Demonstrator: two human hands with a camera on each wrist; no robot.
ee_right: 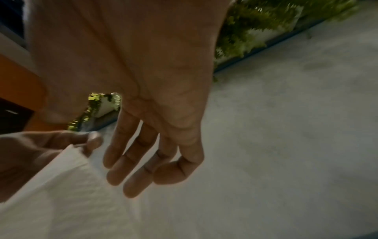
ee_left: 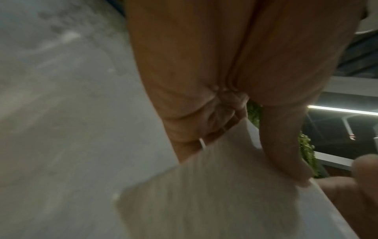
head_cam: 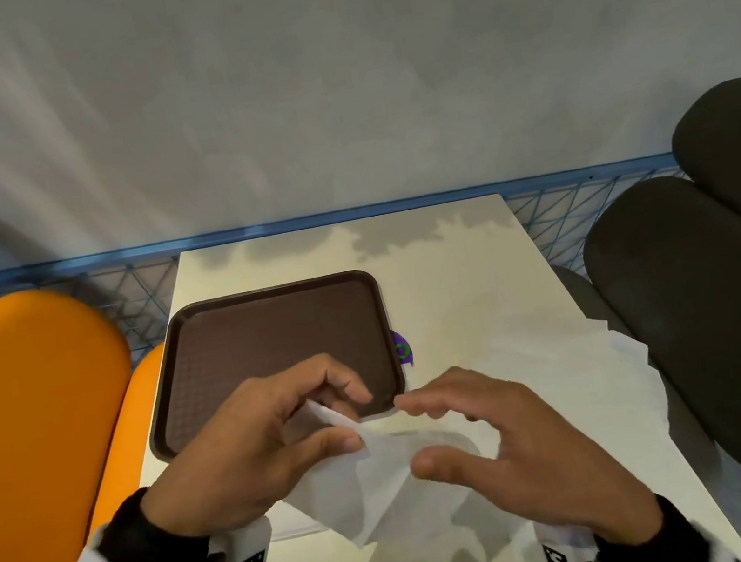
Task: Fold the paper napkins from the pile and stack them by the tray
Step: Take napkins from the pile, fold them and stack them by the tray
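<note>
White paper napkin (head_cam: 367,477) pinched in left hand (head_cam: 259,446) above counter (head_cam: 459,295); right hand (head_cam: 499,445) relaxed, grasping nothing. Brown tray (head_cam: 270,337) just beyond. No legible writing.

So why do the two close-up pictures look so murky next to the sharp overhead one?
Head view: evenly lit, with soft shadows on the table. Left wrist view: dim, the napkin smeared by motion blur under the left hand. Right wrist view: dark, the right hand soft, the background foliage streaked.
</note>
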